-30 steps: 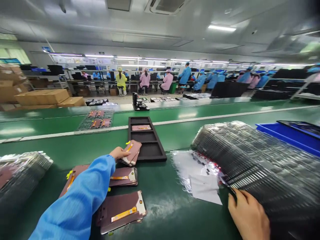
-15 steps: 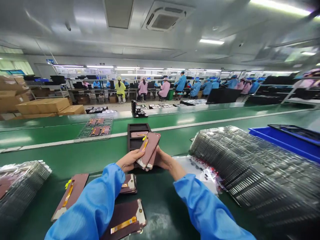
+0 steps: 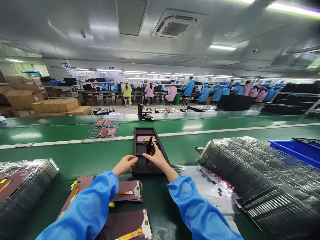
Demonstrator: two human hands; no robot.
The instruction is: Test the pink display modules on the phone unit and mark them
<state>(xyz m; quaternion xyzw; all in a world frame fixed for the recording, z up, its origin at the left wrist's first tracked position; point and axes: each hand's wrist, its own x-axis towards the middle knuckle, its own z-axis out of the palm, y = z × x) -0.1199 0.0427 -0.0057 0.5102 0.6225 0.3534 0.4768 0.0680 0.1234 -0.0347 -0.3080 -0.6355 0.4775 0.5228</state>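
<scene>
My right hand (image 3: 158,156) grips phone screens (image 3: 149,148) by their edges. They stand nearly upright and edge-on, dark side showing, so I cannot count them. Beneath them lies a black compartment tray (image 3: 136,150), with another brown-backed screen (image 3: 143,138) in one of its far compartments. My left hand (image 3: 125,165) hovers at the tray's left side, apart from the screens, its fingers drawn together with nothing visible in them. Closer to me are a small stack of screens (image 3: 128,186), another stack (image 3: 125,221), and screens partly covered by my left sleeve (image 3: 83,182).
A tall stack of clear plastic trays (image 3: 240,166) stands right, beside a white plastic sheet (image 3: 202,181) and a blue bin (image 3: 292,150). More clear trays (image 3: 32,190) are stacked left. A clear tray with screens (image 3: 113,123) sits across the white line. Co-workers sit far back.
My left hand has come off the screens and closed its fingers. My right hand has turned them from brown back showing to edge-on above the tray. The view has shifted slightly.
</scene>
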